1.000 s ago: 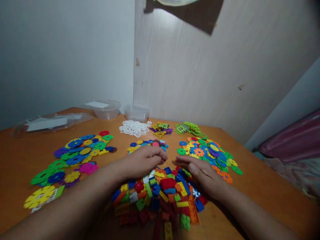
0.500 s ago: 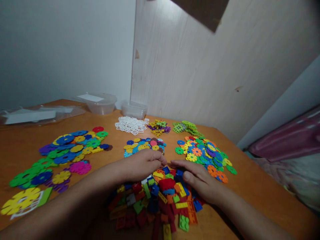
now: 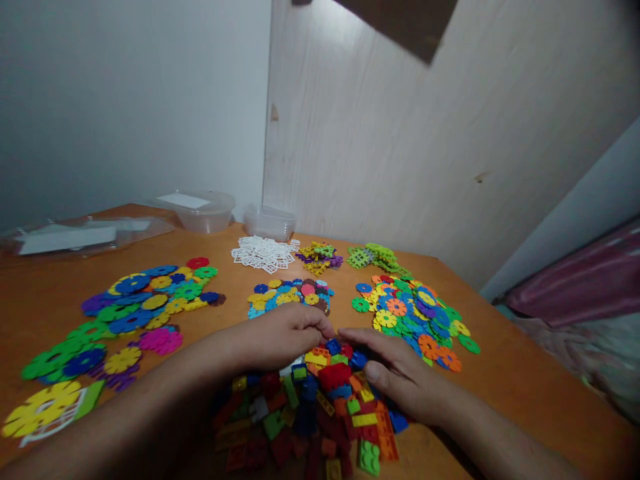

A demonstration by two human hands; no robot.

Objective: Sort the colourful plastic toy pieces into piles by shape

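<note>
A heap of small coloured building bricks (image 3: 325,407) lies on the orange table (image 3: 500,373) in front of me. My left hand (image 3: 283,337) rests on the heap's far left side with its fingers curled down into the bricks. My right hand (image 3: 395,373) lies over the heap's right side, fingers stretched towards the left hand. The fingertips of both hands nearly meet at the heap's far edge. What the left fingers close on is hidden.
Large flower discs (image 3: 135,307) spread at the left, small discs (image 3: 290,297) in the middle, medium discs (image 3: 415,313) at the right. White lattice squares (image 3: 263,253), mixed squares (image 3: 320,257) and green squares (image 3: 375,257) lie behind. Clear tubs (image 3: 200,210) stand by the wall.
Both hands have drawn closer together over the brick heap; the right hand slid left until its fingertips nearly meet the left hand. The view has shifted slightly.
</note>
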